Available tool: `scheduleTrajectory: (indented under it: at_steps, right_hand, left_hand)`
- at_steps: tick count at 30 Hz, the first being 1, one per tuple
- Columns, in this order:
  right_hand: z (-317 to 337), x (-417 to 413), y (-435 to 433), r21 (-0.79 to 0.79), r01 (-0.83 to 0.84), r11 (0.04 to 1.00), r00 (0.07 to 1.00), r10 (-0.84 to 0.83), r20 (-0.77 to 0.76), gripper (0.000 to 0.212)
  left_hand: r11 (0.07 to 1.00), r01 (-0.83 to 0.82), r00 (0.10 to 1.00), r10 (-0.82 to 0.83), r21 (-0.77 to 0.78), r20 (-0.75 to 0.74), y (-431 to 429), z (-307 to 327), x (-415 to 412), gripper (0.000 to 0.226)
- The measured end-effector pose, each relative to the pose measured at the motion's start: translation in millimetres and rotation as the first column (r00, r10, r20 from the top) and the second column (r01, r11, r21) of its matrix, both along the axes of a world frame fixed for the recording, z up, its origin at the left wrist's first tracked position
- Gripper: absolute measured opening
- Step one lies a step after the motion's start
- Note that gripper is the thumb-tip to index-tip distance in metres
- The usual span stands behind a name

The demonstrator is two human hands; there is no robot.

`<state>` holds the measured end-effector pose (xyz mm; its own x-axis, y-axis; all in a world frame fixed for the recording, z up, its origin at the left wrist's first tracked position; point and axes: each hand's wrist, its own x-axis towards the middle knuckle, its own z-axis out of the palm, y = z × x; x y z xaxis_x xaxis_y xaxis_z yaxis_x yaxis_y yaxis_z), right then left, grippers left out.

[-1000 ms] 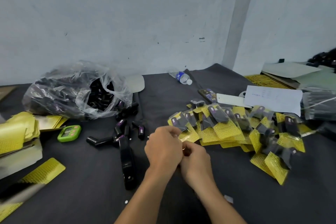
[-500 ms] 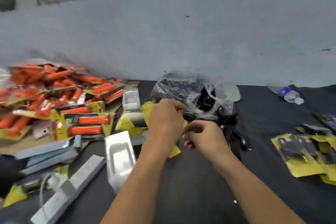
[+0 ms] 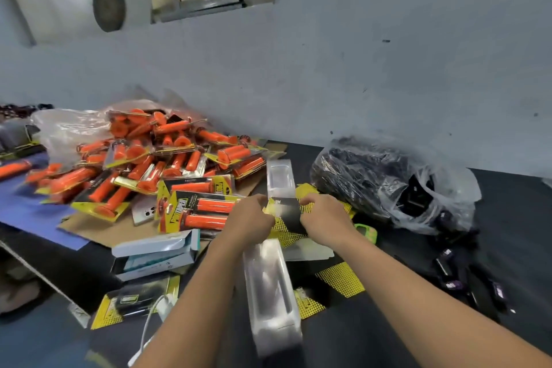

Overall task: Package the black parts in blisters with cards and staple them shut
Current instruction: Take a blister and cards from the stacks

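Note:
Both hands hold a yellow-and-black card (image 3: 286,212) above the table. My left hand (image 3: 249,221) grips its left edge and my right hand (image 3: 325,218) grips its right edge. Under my wrists lies a long clear blister tray (image 3: 270,287); another clear blister (image 3: 280,178) stands behind the card. More yellow cards (image 3: 342,278) lie flat near my right forearm. A clear plastic bag of black parts (image 3: 385,185) sits to the right, and several loose black parts (image 3: 454,272) lie in front of it.
A heap of packaged orange grips (image 3: 155,164) covers the left of the table on cardboard (image 3: 98,233). An open white box (image 3: 155,254) and a packaged black item (image 3: 131,302) lie at front left. A green device (image 3: 366,231) peeks out behind my right wrist.
My view has swung left, away from the finished yellow packs to the orange heap. My hands moved forward to the card pile and now hold a yellow-and-black card between them.

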<state>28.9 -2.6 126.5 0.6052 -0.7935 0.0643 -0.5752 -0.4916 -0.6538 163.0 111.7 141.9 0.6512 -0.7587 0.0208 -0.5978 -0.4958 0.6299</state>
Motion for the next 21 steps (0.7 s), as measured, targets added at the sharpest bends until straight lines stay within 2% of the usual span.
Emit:
scheduleTrajectory:
  at_steps: [5,8,10,12,15,18,21]
  right_hand:
    - [6.6,42.3,-35.3,-0.059,-0.048,0.997,0.998,0.047,-0.029,0.042]
    - [7.8,66.6,-57.6,-0.046,0.008,0.999,0.999,-0.01,-0.038,0.031]
    - [5.3,79.2,-68.3,-0.041,0.029,0.999,0.998,-0.031,-0.051,0.029]
    - [-0.7,89.6,-77.4,-0.031,0.051,0.998,0.997,-0.053,-0.057,0.03]
    - [-12.9,99.7,-85.2,-0.024,0.079,0.997,0.993,-0.08,-0.084,0.029]
    - [-11.8,97.8,-84.9,-0.073,0.095,0.993,0.989,-0.103,-0.11,0.027]
    - [3.5,79.6,-68.7,-0.172,0.115,0.978,0.993,-0.117,-0.003,0.024]
  left_hand:
    - [0.999,-0.035,0.999,0.035,-0.038,-0.006,-41.8,-7.6,27.6,0.043]
    - [0.975,-0.176,0.976,0.155,-0.136,-0.152,-66.5,-5.4,44.5,0.043]
    - [0.966,-0.223,0.96,0.195,-0.128,-0.201,-79.4,-3.0,53.5,0.027]
    - [0.971,-0.231,0.966,0.221,-0.064,-0.134,-91.2,-4.3,62.2,0.01]
    - [0.963,-0.268,0.963,0.268,-0.013,-0.017,-102.0,-7.9,68.3,0.007]
    - [0.955,-0.296,0.953,0.298,-0.034,0.053,-104.0,-10.7,67.6,0.014]
    - [0.949,-0.312,0.946,0.314,-0.039,0.082,-89.1,-3.8,62.1,0.025]
